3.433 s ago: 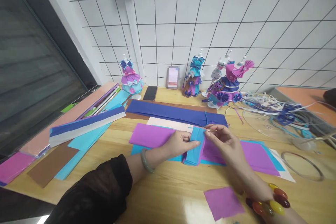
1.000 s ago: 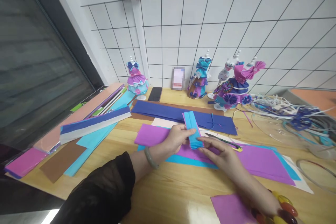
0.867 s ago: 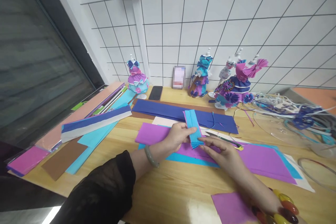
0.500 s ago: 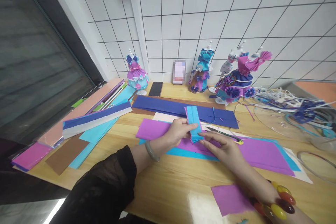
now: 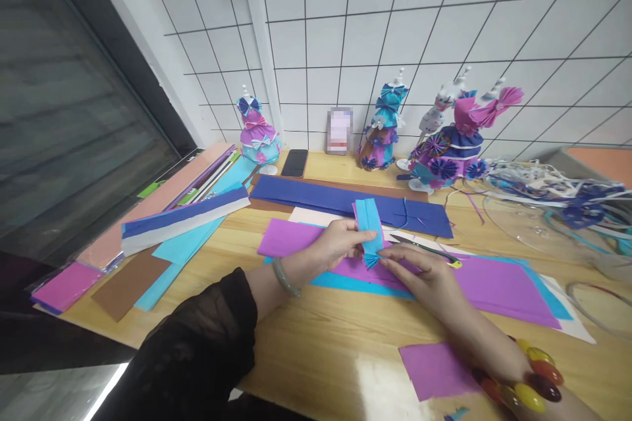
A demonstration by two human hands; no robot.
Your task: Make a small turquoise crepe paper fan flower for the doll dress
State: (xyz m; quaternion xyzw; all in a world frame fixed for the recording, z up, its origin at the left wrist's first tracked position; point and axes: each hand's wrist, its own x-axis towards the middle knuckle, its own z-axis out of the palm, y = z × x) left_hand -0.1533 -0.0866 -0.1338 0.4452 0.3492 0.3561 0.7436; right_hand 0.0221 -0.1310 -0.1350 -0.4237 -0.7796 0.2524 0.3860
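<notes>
A strip of blue crepe paper (image 5: 368, 216) with purple along its edge stands upright between my hands. My left hand (image 5: 340, 240) grips it at mid-height, thumb across the front. Fine pleats gather its lower end, and my right hand (image 5: 415, 266) pinches them between thumb and fingers. Beneath my hands lie long purple sheets (image 5: 508, 289) over blue sheets (image 5: 365, 287). Scissors (image 5: 424, 247) with a yellow-and-green handle rest just behind my right hand. Nearer me, a small purple piece (image 5: 437, 371) lies by my right forearm.
A dark blue folded strip (image 5: 316, 197) lies behind my hands. Dressed miniature mannequins (image 5: 259, 131) stand along the tiled wall, near a phone (image 5: 295, 163). Stacked coloured papers (image 5: 162, 207) fill the left side. Tangled ribbons (image 5: 538, 181) lie at the right.
The pleated lower end looks gathered more tightly, with my right fingers pinched closer on it. My left hand keeps its hold. The whole view has shifted slightly.
</notes>
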